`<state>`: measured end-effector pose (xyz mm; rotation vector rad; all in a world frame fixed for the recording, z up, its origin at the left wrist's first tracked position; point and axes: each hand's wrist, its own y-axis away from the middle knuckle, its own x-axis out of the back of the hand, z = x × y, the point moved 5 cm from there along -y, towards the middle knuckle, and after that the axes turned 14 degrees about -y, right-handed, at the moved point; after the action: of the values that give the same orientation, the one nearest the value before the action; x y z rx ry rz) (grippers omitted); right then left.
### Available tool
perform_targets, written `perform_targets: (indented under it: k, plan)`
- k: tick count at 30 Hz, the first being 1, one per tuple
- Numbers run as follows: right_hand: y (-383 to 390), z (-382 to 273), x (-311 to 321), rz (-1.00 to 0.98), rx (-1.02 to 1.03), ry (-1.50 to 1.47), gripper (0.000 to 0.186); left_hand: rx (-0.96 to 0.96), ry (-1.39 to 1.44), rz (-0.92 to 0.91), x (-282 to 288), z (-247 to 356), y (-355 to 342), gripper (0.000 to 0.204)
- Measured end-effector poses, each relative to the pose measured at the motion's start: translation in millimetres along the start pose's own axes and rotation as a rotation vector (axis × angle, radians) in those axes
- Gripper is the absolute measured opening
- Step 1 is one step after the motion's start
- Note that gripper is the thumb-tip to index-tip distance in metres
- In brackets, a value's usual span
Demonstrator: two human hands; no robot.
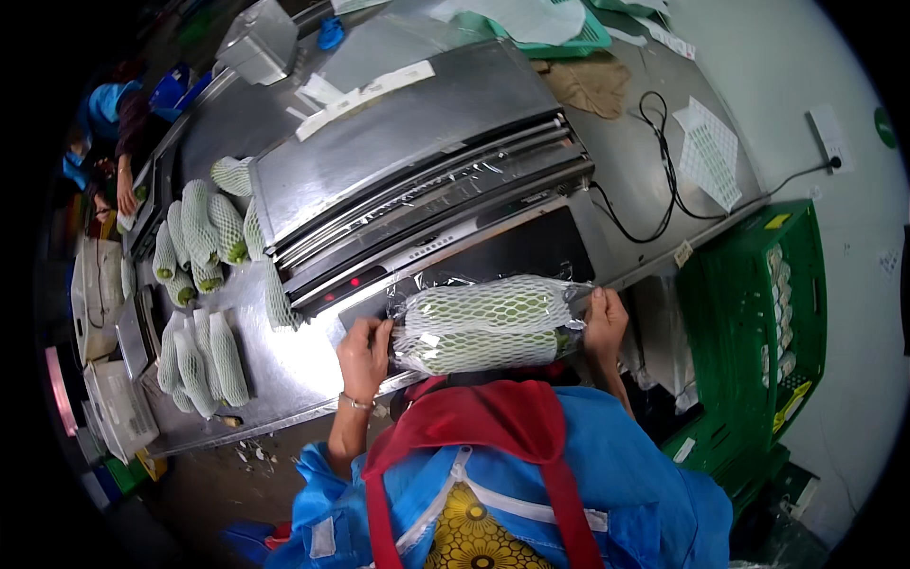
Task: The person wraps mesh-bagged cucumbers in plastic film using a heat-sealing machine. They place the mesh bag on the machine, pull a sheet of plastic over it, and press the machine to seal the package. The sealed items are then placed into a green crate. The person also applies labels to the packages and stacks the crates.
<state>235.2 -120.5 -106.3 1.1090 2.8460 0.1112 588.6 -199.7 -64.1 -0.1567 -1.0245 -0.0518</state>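
Note:
A clear plastic bag (482, 325) holds two long green vegetables, side by side, each in a white foam net sleeve. My left hand (364, 358) pinches the bag's left end. At the other end, my right hand (605, 327) grips the loose film between thumb and fingers. The bag is held level in front of my body, by the near edge of a steel sealing machine (398, 142). That machine's lid is at the back, and red lights glow on its front panel (355, 283).
More netted vegetables (201, 228) lie left of the machine, with another group (201, 360) nearer the table edge. Green crates (706, 332) stand at right. A black cable (664, 180) runs to the wall socket. A co-worker's hand (126, 194) is at far left.

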Motion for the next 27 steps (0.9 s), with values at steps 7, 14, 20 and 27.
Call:
perform_targets:
  k: [7, 14, 20, 27]
  plan:
    - [23, 63, -9, 0.113, -0.168, -0.055, 0.019, -0.423, -0.058, -0.030, -45, 34, -56, 0.007]
    - [63, 36, -37, -0.112, -0.982, -0.776, 0.023, 0.254, 1.350, -0.802, -51, 120, -15, 0.051]
    - [94, -63, -75, -1.039, -0.881, -0.574, 0.024, -0.070, 1.608, -1.656, -28, 138, 15, 0.054]
    - [6, -183, -89, -1.152, 0.075, 0.195, 0.046, 0.657, 1.609, -1.737, -15, 156, 33, 0.056]
